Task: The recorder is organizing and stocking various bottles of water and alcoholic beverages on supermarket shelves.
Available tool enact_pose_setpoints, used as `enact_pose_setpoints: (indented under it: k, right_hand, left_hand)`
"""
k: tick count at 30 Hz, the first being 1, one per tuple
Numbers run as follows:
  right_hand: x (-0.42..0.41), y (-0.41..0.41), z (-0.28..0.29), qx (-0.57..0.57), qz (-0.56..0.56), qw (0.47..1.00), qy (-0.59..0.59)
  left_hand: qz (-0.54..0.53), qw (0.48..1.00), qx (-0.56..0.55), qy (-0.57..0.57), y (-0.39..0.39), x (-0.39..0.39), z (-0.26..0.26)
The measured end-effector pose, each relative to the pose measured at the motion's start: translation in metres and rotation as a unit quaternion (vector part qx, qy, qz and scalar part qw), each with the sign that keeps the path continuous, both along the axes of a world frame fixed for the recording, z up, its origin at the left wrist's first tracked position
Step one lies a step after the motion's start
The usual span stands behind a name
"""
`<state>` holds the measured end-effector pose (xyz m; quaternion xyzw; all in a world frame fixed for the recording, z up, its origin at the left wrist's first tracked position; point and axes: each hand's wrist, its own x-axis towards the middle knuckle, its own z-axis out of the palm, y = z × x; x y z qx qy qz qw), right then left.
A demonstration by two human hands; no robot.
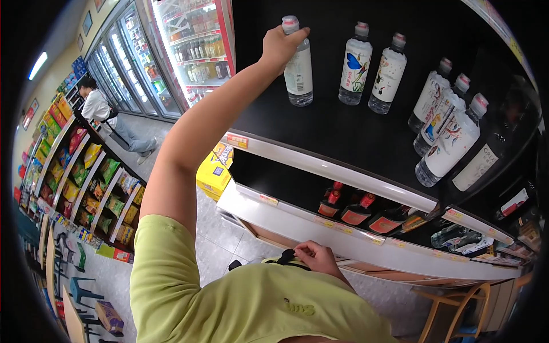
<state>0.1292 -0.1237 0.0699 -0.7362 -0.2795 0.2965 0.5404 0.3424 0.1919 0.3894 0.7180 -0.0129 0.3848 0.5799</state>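
Observation:
My left hand (pixel 279 45) reaches up to the black shelf (pixel 274 118) and grips a clear water bottle (pixel 299 77) just under its cap. This bottle is upright, with a white label. To its right stand two similar bottles (pixel 355 70) (pixel 387 79) with illustrated labels, apart from each other. Further right, three more white-labelled bottles (pixel 448 145) stand close together in a row. Low at my waist, my right hand (pixel 316 257) has its fingers closed on a black strap (pixel 286 257) in front of my light green shirt.
Dark glass bottles with red labels (pixel 355 215) line the shelf below. A yellow carton (pixel 214 171) is on the floor left of it. Drinks coolers (pixel 197 47), snack racks (pixel 92 171) and a bending person (pixel 101 107) are at left. A wooden chair (pixel 461 308) stands lower right.

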Motion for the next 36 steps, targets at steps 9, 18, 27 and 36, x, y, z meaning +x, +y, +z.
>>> enact_pose_setpoints:
  k: [9,18,27,36]
  right_hand:
    - [-0.003,-0.003,-0.006,-0.006,-0.004,1.0,0.0]
    - [0.0,-0.002,-0.009,-0.002,0.004,1.0,-0.014]
    - [0.004,0.007,-0.007,-0.022,0.028,0.999,-0.029]
    - [0.005,0.008,-0.014,-0.02,0.014,1.0,-0.006]
  left_hand:
    - [0.019,0.996,0.018,0.08,0.013,0.037,0.008]
    - [0.008,0.991,0.096,0.094,-0.005,0.011,-0.026]
    - [-0.07,0.939,0.197,0.273,0.023,0.012,-0.084]
    - [0.084,0.907,0.295,0.288,0.025,0.068,-0.097]
